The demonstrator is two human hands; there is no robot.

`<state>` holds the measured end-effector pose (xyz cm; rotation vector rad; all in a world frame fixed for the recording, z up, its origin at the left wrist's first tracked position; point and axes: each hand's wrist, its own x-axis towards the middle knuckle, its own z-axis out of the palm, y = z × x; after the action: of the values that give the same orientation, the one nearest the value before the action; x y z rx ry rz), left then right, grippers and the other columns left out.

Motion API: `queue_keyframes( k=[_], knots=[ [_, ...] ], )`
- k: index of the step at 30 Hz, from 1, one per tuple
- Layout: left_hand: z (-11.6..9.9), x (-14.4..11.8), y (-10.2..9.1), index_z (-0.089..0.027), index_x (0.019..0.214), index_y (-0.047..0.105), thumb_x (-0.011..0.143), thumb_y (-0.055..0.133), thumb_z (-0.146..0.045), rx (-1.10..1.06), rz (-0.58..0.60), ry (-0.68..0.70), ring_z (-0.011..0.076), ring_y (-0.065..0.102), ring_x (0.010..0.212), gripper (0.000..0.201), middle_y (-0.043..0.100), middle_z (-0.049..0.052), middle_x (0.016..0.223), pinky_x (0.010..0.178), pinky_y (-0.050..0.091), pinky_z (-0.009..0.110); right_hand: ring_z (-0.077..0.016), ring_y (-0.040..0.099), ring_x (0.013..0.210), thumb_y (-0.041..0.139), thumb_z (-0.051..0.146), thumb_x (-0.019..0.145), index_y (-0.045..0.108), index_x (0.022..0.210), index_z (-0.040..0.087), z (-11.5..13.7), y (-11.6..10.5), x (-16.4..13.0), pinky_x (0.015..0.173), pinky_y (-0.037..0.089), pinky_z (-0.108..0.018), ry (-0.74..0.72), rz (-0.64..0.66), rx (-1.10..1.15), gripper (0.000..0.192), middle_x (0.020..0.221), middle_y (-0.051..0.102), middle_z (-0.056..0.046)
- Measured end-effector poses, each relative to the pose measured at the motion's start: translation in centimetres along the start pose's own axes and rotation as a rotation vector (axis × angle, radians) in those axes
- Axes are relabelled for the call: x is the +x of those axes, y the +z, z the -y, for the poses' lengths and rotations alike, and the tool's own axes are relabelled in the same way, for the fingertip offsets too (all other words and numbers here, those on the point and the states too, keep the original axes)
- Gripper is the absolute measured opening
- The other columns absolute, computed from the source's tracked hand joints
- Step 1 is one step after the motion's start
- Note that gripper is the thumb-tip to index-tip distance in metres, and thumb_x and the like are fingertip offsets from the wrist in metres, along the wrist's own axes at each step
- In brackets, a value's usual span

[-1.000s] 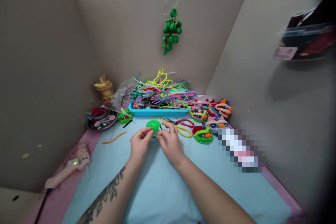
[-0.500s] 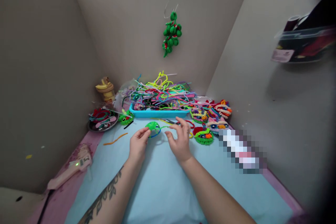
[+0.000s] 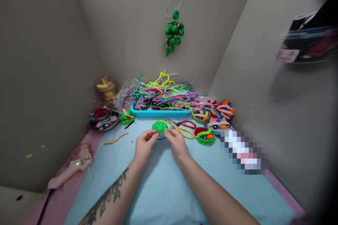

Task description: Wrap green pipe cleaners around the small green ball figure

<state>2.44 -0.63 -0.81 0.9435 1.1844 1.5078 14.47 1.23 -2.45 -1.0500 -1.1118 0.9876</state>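
Observation:
A round, green pipe-cleaner coil (image 3: 158,127) is up off the table between my two hands. My left hand (image 3: 145,142) pinches its lower left edge with thumb and fingertips. At its right side, my right hand (image 3: 177,141) has thumb and fingers closed on the coil's edge, and a short green tail sticks up by the fingertips. A blue strand (image 3: 162,139) shows just below the coil, mostly hidden. Scissors (image 3: 187,132) with one red and one yellow handle lie just beyond my right hand.
A blue tray (image 3: 161,114) heaped with pipe cleaners stands at the back. Several fuzzy bird-like pieces (image 3: 205,136) lie at right. On the left are a metal bowl (image 3: 115,123), an orange strip (image 3: 116,139) and a glue gun (image 3: 70,172). A green cluster (image 3: 174,33) hangs above.
The coil has moved right and now faces up more. My right hand, its fingers spread before, has come in to the coil's right side and closed. The scissors' handles show more.

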Motion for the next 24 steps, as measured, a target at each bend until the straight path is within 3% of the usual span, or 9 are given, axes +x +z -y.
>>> queue_keyframes(
  k=[6, 11, 24],
  knots=[
    [-0.39, -0.17, -0.05, -0.014, 0.075, 0.065, 0.059, 0.074, -0.027, 0.015, 0.072, 0.001, 0.0128, 0.060, 0.065, 0.023, 0.068, 0.003, 0.071, 0.066, 0.047, 0.025, -0.0274, 0.037, 0.123, 0.064, 0.034, 0.068, 0.064, 0.062, 0.018, 0.62, -0.09, 0.12, 0.098, 0.030, -0.043, 0.079, 0.098, 0.196, 0.018, 0.119, 0.053, -0.011],
    [-0.49, -0.16, -0.20, -0.014, 0.075, 0.065, 0.059, 0.073, -0.027, 0.051, 0.105, 0.002, 0.0129, 0.060, 0.064, 0.021, 0.067, 0.002, 0.069, 0.066, 0.047, 0.025, -0.0270, 0.042, 0.118, 0.068, 0.034, 0.063, 0.062, 0.060, 0.019, 0.89, -0.25, 0.10, 0.097, 0.032, -0.043, 0.063, 0.059, 0.166, 0.016, 0.132, 0.041, -0.008],
    [-0.75, 0.02, -0.51, -0.014, 0.073, 0.067, 0.059, 0.073, -0.028, 0.112, 0.117, 0.031, 0.0136, 0.059, 0.062, 0.020, 0.067, 0.003, 0.069, 0.062, 0.046, 0.024, -0.0221, 0.050, 0.103, 0.065, 0.038, 0.065, 0.055, 0.065, 0.019, 0.58, -0.93, 0.45, 0.085, 0.037, -0.036, -0.038, -0.032, 0.004, 0.022, 0.124, 0.047, -0.008]
  ],
)
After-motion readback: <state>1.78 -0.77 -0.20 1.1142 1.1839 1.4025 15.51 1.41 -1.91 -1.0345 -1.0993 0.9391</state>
